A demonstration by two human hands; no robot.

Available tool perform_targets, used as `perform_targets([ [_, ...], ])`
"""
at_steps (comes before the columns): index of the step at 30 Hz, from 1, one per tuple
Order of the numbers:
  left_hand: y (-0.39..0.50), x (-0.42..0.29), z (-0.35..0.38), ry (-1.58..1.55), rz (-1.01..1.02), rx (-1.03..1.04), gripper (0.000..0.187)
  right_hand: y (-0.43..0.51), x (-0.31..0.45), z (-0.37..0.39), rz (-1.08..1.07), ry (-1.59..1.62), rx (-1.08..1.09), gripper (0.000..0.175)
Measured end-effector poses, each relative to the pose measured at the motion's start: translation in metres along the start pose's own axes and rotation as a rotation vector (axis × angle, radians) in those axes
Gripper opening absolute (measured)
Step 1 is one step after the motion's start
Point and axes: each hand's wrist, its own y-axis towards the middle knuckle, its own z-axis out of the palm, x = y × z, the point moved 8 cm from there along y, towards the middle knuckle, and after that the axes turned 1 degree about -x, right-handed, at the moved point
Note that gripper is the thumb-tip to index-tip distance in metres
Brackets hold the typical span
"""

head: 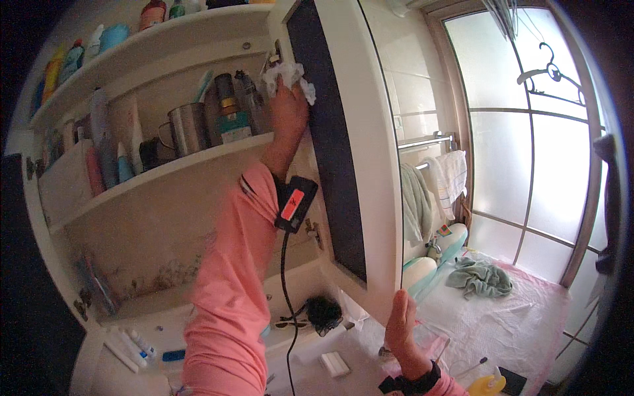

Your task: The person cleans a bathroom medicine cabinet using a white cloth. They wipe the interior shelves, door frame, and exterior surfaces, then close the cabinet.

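Observation:
My left hand [288,106] is raised to the right end of the cabinet's middle shelf, holding a crumpled white tissue or thin cloth [292,76] by the open door's inner side. A black device with a cable [297,204] is strapped at that wrist. Low on the right, my right hand [402,324] grips the lower edge of the white cabinet door [381,198]; part of its fingers is hidden. Left of the cloth, the shelf [208,151] carries a stainless steel mug [188,129], a dark bottle with a gold band [227,99] and a teal-labelled jar [234,126].
Several bottles, one of them pink [152,15], line the top shelf. Below sit a black mesh bath puff [324,313], sunglasses [287,325] and tubes [141,344]. Right of the door are a towel rail [421,142], a tap [434,247] and a crumpled green cloth [479,278] on plastic sheeting.

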Motion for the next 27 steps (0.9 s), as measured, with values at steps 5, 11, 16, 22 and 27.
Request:
perform_targets([
  [5, -0.047, -0.009, -0.009, 0.104, 0.235, -0.134, 0.044, 0.0, -0.009, -0.005, 0.028, -0.079, -0.044, 0.045],
  [11, -0.094, 0.01, -0.001, 0.1, 0.033, 0.089, 0.046, -0.001, -0.019, -0.009, -0.013, -0.023, -0.114, 0.045],
  [16, -0.138, 0.011, -0.002, 0.232, 0.031, 0.193, 0.046, -0.001, -0.024, -0.012, 0.033, -0.047, -0.157, 0.047],
  [22, -0.2, 0.011, -0.008, 0.502, 0.086, 0.218, 0.051, -0.001, -0.022, -0.009, 0.039, -0.018, -0.162, 0.047],
  [27, -0.234, 0.022, -0.01, 0.499, 0.003, 0.306, 0.054, 0.002, -0.017, -0.008, 0.021, -0.027, -0.143, 0.049],
])
